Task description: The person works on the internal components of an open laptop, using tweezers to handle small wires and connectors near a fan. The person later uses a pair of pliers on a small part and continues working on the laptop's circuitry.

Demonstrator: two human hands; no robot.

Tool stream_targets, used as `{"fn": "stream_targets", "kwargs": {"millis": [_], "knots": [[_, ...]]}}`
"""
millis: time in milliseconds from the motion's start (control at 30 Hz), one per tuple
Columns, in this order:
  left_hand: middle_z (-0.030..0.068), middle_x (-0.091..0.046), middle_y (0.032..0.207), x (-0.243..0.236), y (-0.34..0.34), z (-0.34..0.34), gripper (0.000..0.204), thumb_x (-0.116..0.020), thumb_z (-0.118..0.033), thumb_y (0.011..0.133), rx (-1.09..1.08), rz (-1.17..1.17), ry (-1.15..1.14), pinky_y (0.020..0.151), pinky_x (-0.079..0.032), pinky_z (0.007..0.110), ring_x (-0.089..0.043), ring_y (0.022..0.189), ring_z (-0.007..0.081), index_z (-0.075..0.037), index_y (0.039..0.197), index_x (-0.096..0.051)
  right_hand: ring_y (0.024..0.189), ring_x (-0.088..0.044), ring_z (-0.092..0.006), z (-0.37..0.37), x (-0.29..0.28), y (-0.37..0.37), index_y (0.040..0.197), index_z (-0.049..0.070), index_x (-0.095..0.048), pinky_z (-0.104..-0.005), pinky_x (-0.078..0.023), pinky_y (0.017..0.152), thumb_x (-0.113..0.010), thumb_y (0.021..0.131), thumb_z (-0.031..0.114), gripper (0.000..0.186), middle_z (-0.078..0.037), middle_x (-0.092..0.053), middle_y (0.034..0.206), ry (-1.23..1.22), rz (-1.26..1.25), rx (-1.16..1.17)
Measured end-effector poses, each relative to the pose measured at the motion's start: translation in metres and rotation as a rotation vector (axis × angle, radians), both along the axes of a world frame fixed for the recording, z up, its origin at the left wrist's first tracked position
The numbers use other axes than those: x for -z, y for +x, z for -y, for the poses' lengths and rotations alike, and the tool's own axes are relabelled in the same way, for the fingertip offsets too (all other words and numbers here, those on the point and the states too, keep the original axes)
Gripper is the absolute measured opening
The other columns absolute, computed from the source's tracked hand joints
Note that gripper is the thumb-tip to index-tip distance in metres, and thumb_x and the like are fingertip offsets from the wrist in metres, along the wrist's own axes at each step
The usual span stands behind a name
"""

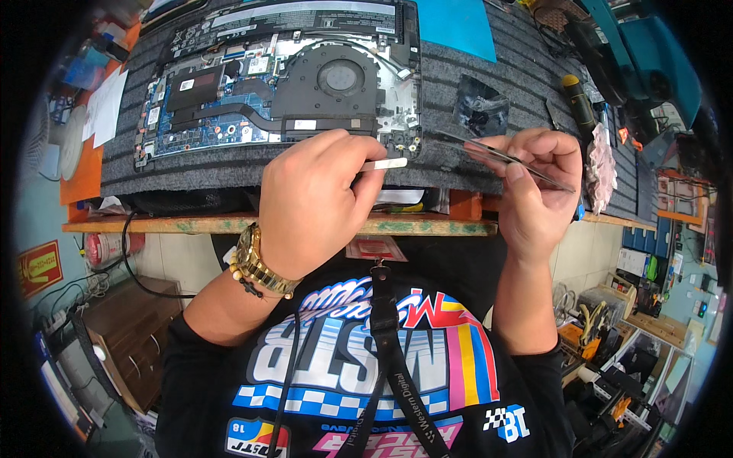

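Note:
An opened laptop (229,126) lies on a dark striped mat, its inside bare. Its round fan (338,76), heat pipe, blue circuit board and long black battery (305,23) show. At its near edge, my left hand (317,195) is closed, with a small white strip (387,163) sticking out between thumb and fingers. To the right, over the mat's near edge, my right hand (534,183) pinches metal tweezers (508,157), whose tips point left toward the laptop's near right corner. Neither hand visibly touches the laptop.
A crumpled dark plastic bag (481,105) lies right of the laptop, below a blue sheet (458,27). Farther right are a screwdriver with a black and yellow handle (579,99) and a pinkish crumpled cloth (602,168). The wooden bench edge (305,223) runs under my hands.

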State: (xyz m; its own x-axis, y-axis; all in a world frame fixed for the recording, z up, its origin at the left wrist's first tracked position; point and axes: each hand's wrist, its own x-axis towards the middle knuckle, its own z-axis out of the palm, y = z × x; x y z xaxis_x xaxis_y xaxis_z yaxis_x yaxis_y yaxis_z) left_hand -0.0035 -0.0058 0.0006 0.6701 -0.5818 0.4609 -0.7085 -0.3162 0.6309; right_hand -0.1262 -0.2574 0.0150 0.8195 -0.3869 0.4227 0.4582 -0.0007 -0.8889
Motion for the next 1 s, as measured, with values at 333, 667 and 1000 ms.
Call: {"fn": "stream_targets", "kwargs": {"millis": [333,667,1000], "knots": [[0.0082,-0.076,0.090,0.002,0.000,0.001,0.014,-0.087,-0.005,0.091,0.003,-0.019,-0.025,0.071,-0.061,0.045,-0.078,0.082,0.0338,-0.009,0.104,-0.082,0.107,-0.077,-0.0322,-0.024,0.020,0.012,0.127,0.000,-0.051,-0.0549,-0.072,0.101,-0.067,0.103,-0.012,0.031,-0.017,-0.061,0.118,-0.078,0.142,0.046],[0.0086,-0.076,0.090,0.003,0.000,0.001,0.014,-0.087,-0.005,0.091,0.014,-0.025,-0.038,0.070,-0.060,0.045,-0.078,0.082,0.0339,-0.008,0.103,-0.081,0.108,-0.077,-0.0324,-0.026,0.023,0.011,0.126,0.000,-0.050,-0.0492,-0.071,0.101,-0.066,0.100,-0.016,0.034,-0.017,-0.060,0.119,-0.186,0.112,0.047],[0.0087,-0.075,0.088,0.002,0.001,0.002,0.014,-0.087,-0.005,0.091,0.017,-0.004,-0.037,0.069,-0.059,0.046,-0.076,0.080,0.0339,-0.008,0.102,-0.081,0.109,-0.079,-0.0333,-0.026,0.023,0.012,0.126,0.000,-0.050,-0.0478,-0.070,0.102,-0.065,0.099,-0.017,0.036,-0.017,-0.060,0.121,-0.214,0.089,0.043]]}}
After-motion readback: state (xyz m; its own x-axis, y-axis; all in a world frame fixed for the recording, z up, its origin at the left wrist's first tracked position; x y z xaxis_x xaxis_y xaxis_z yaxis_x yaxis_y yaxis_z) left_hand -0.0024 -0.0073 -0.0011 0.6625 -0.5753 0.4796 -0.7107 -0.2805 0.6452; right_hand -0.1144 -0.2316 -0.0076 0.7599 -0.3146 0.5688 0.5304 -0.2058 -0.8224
